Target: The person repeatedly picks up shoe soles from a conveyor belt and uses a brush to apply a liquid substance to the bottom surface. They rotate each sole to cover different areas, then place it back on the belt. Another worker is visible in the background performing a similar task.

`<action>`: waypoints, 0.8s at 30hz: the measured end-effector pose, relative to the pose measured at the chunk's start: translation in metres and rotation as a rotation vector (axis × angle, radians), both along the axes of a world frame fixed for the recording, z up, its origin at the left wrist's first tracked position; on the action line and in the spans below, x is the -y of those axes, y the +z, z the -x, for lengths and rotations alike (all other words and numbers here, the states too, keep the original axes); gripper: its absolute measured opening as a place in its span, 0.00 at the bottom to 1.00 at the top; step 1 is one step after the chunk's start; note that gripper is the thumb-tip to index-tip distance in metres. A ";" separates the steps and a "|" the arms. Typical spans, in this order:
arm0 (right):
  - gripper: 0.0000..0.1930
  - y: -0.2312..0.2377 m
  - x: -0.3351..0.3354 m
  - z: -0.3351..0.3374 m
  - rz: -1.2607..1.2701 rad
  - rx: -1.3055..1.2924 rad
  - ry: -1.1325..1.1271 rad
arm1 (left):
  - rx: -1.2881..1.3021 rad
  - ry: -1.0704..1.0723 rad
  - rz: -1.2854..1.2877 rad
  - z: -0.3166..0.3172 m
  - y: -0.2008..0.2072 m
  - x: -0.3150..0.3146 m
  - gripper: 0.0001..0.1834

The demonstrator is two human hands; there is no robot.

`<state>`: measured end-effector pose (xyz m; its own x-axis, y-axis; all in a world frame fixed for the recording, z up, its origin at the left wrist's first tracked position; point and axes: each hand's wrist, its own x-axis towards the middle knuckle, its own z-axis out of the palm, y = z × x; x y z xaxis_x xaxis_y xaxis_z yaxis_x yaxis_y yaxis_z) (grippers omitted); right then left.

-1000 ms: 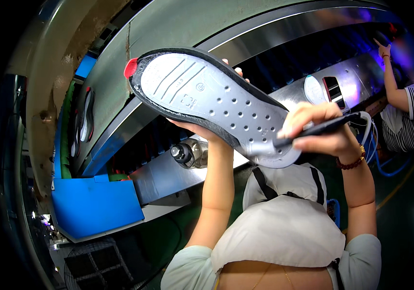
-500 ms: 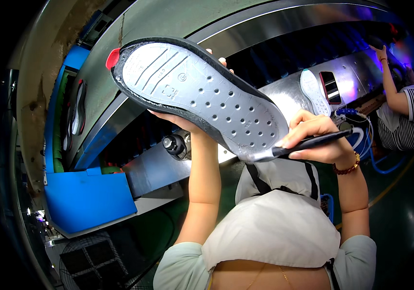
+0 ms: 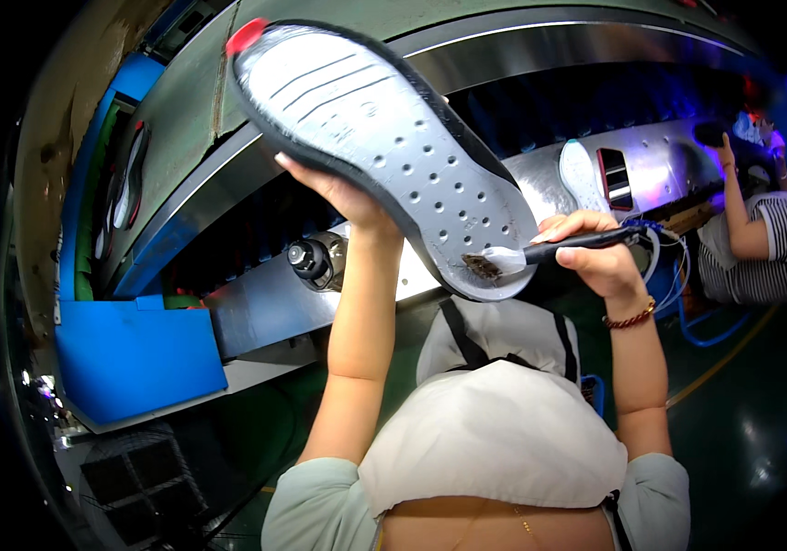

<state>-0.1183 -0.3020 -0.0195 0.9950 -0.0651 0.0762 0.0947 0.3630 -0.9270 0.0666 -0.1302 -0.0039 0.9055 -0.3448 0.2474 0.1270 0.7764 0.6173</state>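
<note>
A shoe sole (image 3: 338, 110) with a light grey, hole-dotted face, a black rim and a red tab at its far left end is held up in front of me. My left hand (image 3: 352, 195) is closed on it from below, most of its fingers hidden behind. In my right hand (image 3: 600, 253) is a brush (image 3: 586, 242) with a black handle, gripped between thumb and fingers. Its brown-tipped bristles touch the grey face close to the sole's near right end.
Beyond the sole runs a green conveyor belt (image 3: 193, 101) with dark soles (image 3: 127, 184) on its left part. A pale sole (image 3: 580, 174) lies on the metal bench. A blue box-like cover (image 3: 136, 358) stands at left. Another person (image 3: 761, 230) works at far right.
The sole has shifted up and tipped more steeply. The brush has moved from the sole's near edge onto its grey face, and its bristles now show.
</note>
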 end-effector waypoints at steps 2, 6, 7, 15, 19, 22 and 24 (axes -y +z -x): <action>0.08 -0.003 -0.004 0.003 -0.197 -0.014 0.024 | -0.024 -0.292 0.242 0.000 -0.001 0.000 0.47; 0.10 0.006 -0.022 0.005 -0.486 -0.084 -0.007 | -0.188 -0.520 0.314 0.054 -0.013 -0.009 0.51; 0.09 0.005 -0.027 0.006 -0.529 -0.107 -0.010 | -0.309 -0.405 0.231 0.067 -0.013 -0.009 0.52; 0.12 0.028 -0.032 0.000 0.264 0.157 0.234 | -0.276 -0.661 0.238 0.037 -0.051 -0.032 0.21; 0.09 0.045 -0.025 -0.010 0.475 0.187 0.134 | -0.252 -0.833 0.064 0.030 -0.023 -0.035 0.20; 0.09 0.042 -0.022 -0.020 0.549 0.304 0.372 | -0.414 -0.878 -0.236 0.030 0.002 -0.038 0.20; 0.10 0.058 -0.014 -0.020 0.583 0.307 0.528 | -0.411 -1.045 -0.290 0.026 0.004 -0.038 0.22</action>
